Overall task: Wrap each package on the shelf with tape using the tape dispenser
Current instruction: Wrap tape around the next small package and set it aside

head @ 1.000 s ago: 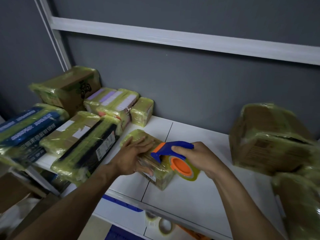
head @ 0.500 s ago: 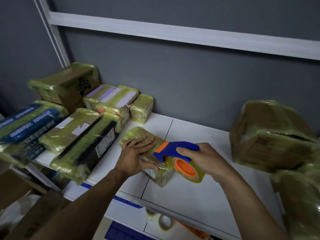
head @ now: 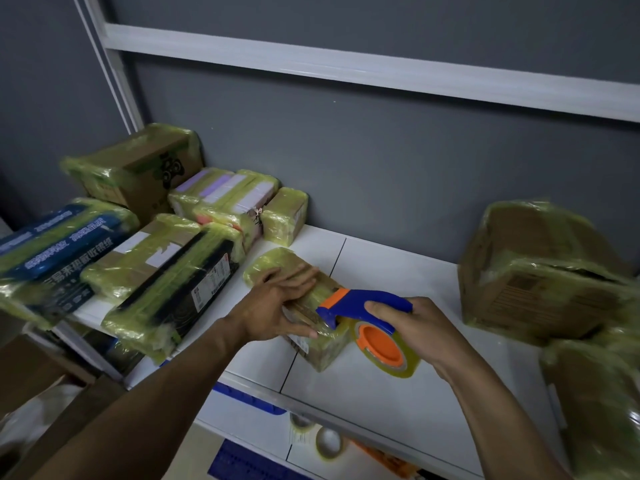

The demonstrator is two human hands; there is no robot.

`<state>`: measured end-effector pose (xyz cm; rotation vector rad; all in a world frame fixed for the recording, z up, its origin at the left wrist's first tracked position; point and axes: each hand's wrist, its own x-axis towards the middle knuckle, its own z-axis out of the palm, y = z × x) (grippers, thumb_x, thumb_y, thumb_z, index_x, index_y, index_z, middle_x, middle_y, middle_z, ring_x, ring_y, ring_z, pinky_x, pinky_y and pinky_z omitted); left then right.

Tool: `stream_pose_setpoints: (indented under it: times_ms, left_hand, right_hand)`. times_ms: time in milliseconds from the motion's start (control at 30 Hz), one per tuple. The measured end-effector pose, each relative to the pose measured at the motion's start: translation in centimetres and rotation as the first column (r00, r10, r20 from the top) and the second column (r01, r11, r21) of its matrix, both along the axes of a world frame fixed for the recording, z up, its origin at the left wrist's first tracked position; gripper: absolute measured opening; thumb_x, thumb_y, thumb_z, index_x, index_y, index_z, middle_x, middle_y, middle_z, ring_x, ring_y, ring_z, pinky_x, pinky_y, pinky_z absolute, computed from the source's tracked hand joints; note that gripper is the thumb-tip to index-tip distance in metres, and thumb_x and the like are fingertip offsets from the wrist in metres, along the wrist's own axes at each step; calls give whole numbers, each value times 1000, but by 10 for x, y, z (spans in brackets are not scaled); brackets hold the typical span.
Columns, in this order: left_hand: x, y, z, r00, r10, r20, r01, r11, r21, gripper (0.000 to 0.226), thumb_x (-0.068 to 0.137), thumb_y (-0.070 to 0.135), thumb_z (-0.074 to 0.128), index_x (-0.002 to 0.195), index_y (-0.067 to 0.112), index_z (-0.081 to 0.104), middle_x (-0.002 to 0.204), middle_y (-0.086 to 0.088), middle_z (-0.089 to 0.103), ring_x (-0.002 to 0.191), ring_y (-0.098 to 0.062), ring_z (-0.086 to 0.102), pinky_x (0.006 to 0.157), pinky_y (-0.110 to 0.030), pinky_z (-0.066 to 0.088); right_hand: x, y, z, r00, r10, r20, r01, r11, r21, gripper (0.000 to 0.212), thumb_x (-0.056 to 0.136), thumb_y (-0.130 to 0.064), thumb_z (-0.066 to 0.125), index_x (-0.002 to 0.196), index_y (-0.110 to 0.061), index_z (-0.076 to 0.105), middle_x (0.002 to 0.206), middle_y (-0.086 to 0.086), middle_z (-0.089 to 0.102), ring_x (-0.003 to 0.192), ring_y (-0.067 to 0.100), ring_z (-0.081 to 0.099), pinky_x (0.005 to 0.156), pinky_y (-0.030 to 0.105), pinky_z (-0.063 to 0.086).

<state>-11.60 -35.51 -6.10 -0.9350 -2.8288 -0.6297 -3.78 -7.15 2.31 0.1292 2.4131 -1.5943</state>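
A small tape-covered cardboard package [head: 277, 265] lies on the white shelf [head: 388, 379] near its front edge. My left hand [head: 277, 306] rests flat on top of it, fingers spread. My right hand [head: 412, 327] grips the blue handle of the tape dispenser [head: 363, 308], whose orange hub and yellowish roll [head: 382, 346] hang at the package's right end. The dispenser's mouth touches the package top next to my left fingertips, and a short strip of tape lies there.
Several taped packages [head: 162, 271] are stacked at the shelf's left. Big taped cardboard boxes [head: 540, 271] sit on the right. Loose tape rolls [head: 327, 443] lie on a lower shelf. A grey wall and a white rail [head: 346, 69] stand behind.
The dispenser has slid a little to the right along the package top, towards its near right end. My left hand stays pressed on the package.
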Motion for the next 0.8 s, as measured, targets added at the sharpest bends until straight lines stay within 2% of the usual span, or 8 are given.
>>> stream_pose_setpoints:
  times_ms: [100, 200, 333, 467, 667, 800]
  left_hand:
    - [14, 16, 0, 1000, 9, -25, -12, 991, -130, 117, 65, 98, 50, 160, 36, 23, 166, 24, 8, 154, -1, -4, 125, -40, -6]
    - [26, 27, -13, 992, 94, -78, -96, 995, -14, 99, 75, 89, 55, 158, 42, 27, 164, 27, 16, 154, -1, 1, 127, -49, 1]
    - [24, 27, -20, 987, 115, -111, -105, 991, 84, 90, 76, 83, 59, 153, 42, 39, 160, 29, 28, 153, 0, 12, 126, -46, 7]
    - [21, 25, -19, 988, 116, -101, -108, 990, 89, 87, 74, 84, 57, 150, 44, 43, 158, 31, 29, 152, 1, 14, 125, -44, 8]
    - [18, 27, -18, 981, 110, -159, -97, 991, 90, 90, 74, 85, 56, 150, 36, 47, 158, 27, 31, 152, -1, 17, 124, -47, 11]
    - [21, 31, -25, 968, 67, -244, -50, 996, 77, 82, 80, 79, 54, 150, 37, 45, 161, 21, 33, 153, -10, 22, 122, -52, 15]
  right_hand:
    - [0, 0, -2, 1000, 6, 17, -6, 1000, 4, 29, 90, -48, 74, 98, -21, 77, 85, 1, 78, 85, 19, 76, 81, 40, 62]
    - [1, 0, -4, 1000, 1, 26, -1, 1000, -9, 31, 89, -50, 74, 102, -22, 75, 87, -2, 79, 87, 18, 76, 79, 36, 63]
    - [1, -1, -1, 1000, -2, 25, 3, 1000, -18, 29, 89, -49, 74, 101, -22, 76, 86, -2, 79, 85, 15, 76, 77, 33, 62]
    - [5, -5, 5, 1000, -17, 15, 18, 999, -40, 28, 89, -47, 75, 97, -21, 77, 85, -1, 79, 84, 16, 76, 80, 35, 61]
    - [22, 18, 5, 1000, -20, 0, 20, 998, -57, 30, 89, -47, 74, 95, -17, 78, 86, 8, 78, 85, 22, 76, 80, 38, 60]
    - [26, 22, -7, 998, -54, 44, 58, 995, -85, 30, 88, -46, 75, 94, -17, 79, 86, 6, 79, 87, 24, 76, 86, 43, 60]
